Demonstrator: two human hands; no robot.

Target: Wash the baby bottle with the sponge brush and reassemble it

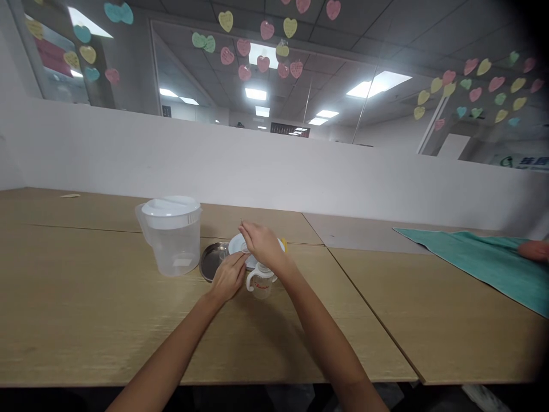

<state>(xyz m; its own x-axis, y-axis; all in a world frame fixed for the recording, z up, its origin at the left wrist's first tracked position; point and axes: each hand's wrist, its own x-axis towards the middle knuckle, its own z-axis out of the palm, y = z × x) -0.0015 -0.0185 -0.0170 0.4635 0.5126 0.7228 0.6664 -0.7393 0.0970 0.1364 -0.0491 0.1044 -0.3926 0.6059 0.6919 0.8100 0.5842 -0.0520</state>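
Note:
My left hand (230, 277) and my right hand (259, 245) are close together near the middle of the table, fingers bent and pressed together. Between them is a small clear piece (245, 248), partly covered by the fingers. Under the hands lies a white and pale blue plate (234, 245), with a bit of yellow at its right edge. A clear bottle (262, 285) with white handles and red print stands upright just below my right hand. Left of the plate, a round metal tray (209, 265) is partly hidden by my left hand.
A large translucent pitcher (176, 240) with a white lid stands left of the metal tray. At the far right, another person's hand (533, 250) rests on a green cloth (480, 257). A small flat piece (70, 196) lies at the back left. A white wall (214, 166) rises behind the table.

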